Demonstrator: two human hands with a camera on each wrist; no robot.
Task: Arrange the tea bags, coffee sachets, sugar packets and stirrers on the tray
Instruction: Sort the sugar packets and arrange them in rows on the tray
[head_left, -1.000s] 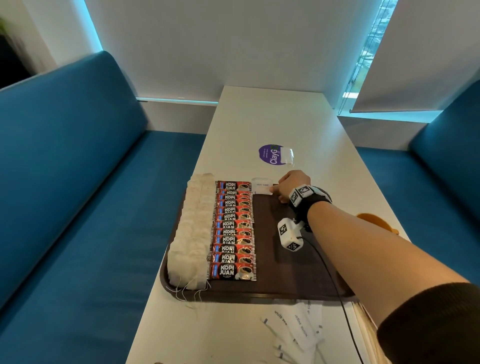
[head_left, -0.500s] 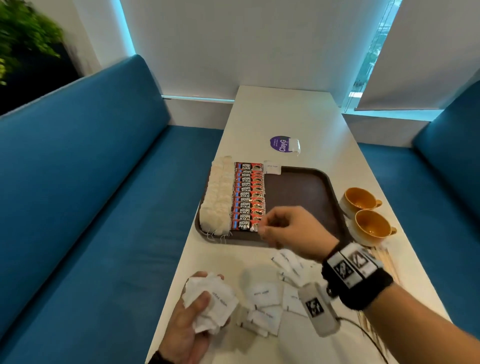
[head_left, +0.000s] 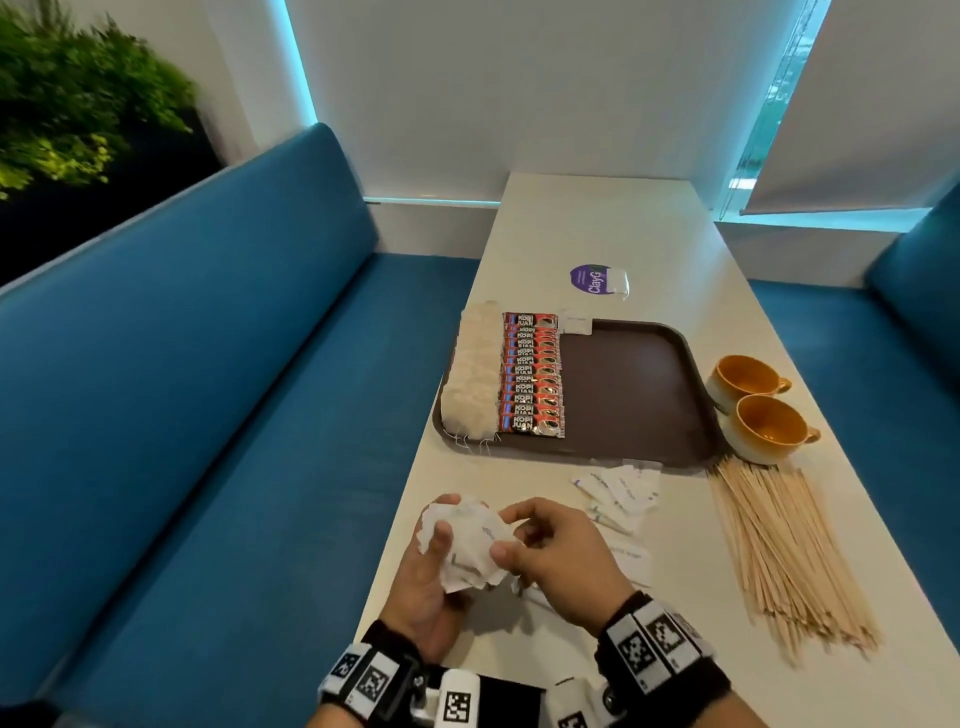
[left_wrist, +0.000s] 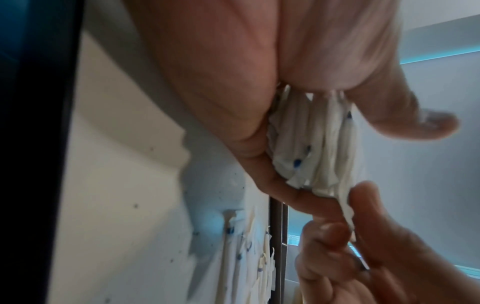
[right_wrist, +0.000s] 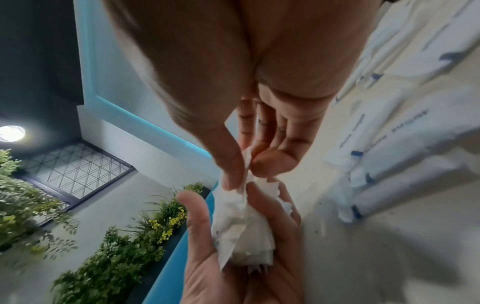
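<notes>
One sugar packet (head_left: 575, 322) lies at the tray's (head_left: 639, 395) far edge beside the coffee sachets (head_left: 531, 372); a second ago my right hand (head_left: 558, 558) was there placing it. Now it is back at the table's near edge, thumb and forefinger pinching the next packet from the bunch of sugar packets (head_left: 470, 540) clamped in my left hand (head_left: 428, 582). I judge the sugar row barely begun, the stirrers (head_left: 779, 551) untouched.
</notes>
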